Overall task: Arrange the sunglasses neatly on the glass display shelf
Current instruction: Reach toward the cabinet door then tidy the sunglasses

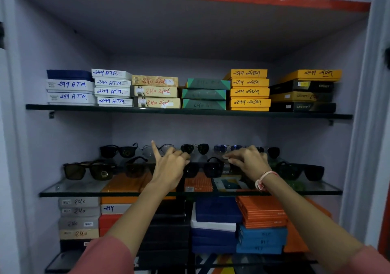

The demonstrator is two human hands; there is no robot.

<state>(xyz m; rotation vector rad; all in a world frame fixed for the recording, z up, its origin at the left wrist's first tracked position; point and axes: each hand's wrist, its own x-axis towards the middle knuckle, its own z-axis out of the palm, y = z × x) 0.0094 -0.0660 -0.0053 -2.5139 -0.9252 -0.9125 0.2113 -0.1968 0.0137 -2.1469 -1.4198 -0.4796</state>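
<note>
Nine pairs of sunglasses (196, 148) show on the glass display shelf (69, 189): five along the back and four in front, the middle ones partly hidden by two hands. On the upper glass shelf (147, 111) stand six stacks of boxes (250, 90), twenty-one boxes in all; those below overlap too much to count.

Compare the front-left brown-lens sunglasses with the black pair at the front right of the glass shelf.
The brown-lens sunglasses have see-through brownish lenses; the black pair has opaque dark ones. The brown-lens sunglasses sit far left of both hands, the black pair just beyond the right hand. Both stand in the front row, facing outward, untouched.
</note>
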